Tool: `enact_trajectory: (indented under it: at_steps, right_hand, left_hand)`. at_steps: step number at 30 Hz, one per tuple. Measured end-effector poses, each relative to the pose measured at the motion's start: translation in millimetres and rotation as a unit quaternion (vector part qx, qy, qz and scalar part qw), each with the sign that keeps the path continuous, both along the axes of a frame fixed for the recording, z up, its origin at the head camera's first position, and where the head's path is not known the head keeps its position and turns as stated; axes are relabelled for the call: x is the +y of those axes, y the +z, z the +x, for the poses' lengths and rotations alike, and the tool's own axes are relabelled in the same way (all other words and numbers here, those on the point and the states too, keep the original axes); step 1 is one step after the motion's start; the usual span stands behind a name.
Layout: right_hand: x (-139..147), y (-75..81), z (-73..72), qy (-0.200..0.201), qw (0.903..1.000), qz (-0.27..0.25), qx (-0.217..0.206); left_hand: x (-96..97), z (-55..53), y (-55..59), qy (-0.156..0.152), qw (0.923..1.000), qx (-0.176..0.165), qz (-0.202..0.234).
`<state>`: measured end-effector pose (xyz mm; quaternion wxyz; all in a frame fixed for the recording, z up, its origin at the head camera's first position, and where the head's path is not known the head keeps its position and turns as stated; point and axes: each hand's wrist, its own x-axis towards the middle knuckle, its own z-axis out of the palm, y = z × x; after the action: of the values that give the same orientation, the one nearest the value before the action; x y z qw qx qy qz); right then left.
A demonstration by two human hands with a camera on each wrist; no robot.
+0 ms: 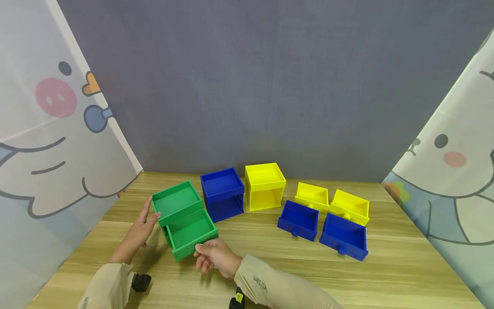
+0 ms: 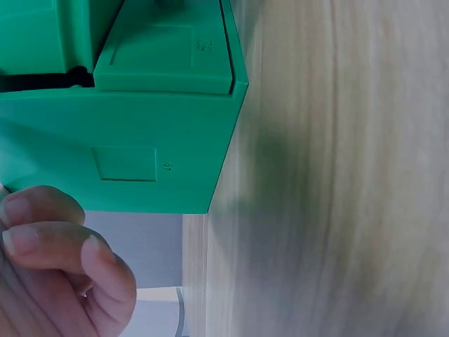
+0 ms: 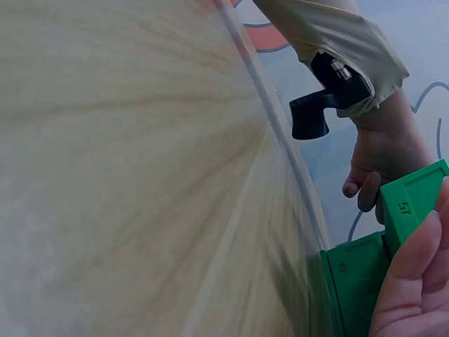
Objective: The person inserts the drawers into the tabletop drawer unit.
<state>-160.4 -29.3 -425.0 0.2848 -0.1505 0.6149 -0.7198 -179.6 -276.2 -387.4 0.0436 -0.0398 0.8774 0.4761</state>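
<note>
A green toy cabinet (image 1: 175,201) with a tray-like top stands at the left of the table. Out of its front juts an open-topped green drawer (image 1: 191,229), tilted a little to the cabinet. My right hand (image 1: 218,257) pinches the drawer's front, the thumb at its upper edge. At the cabinet's left side my left hand (image 1: 139,231) holds on, index finger along the side and thumb by the front edge. In the left wrist view the other fingers (image 2: 56,246) of that hand are curled beside the green wall. A lower green drawer (image 3: 358,277) shows below in the right wrist view.
A blue cabinet frame (image 1: 223,189) stands right beside the green one, then a yellow cabinet frame (image 1: 266,176). Further right lie two yellow drawers (image 1: 312,195) and two blue drawers (image 1: 343,236). A grey partition (image 1: 262,94) closes off the table's back.
</note>
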Motion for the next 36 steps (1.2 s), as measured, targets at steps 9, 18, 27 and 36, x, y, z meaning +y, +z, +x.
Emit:
enact_trajectory:
  at_steps: [9,18,27,36]
  right_hand:
    - [-2.3,-1.1,-2.4,0.008,1.0,0.005,0.002]
    - [-3.0,-1.4,-5.0,0.015,0.9997,0.016,0.013]
    - [-4.3,-2.3,-6.0,0.018,0.9996,0.015,0.013]
    - [-7.4,-2.0,-10.4,0.006,0.9998,0.012,0.012]
  left_hand:
    - [1.0,-1.7,-0.2,-0.001,1.0,-0.002,0.002]
    - [2.4,-0.4,0.5,0.008,1.0,-0.002,-0.002]
    - [1.7,0.0,0.3,0.009,0.9999,-0.008,-0.004]
    - [2.1,0.1,1.7,0.012,0.9999,-0.009,-0.005]
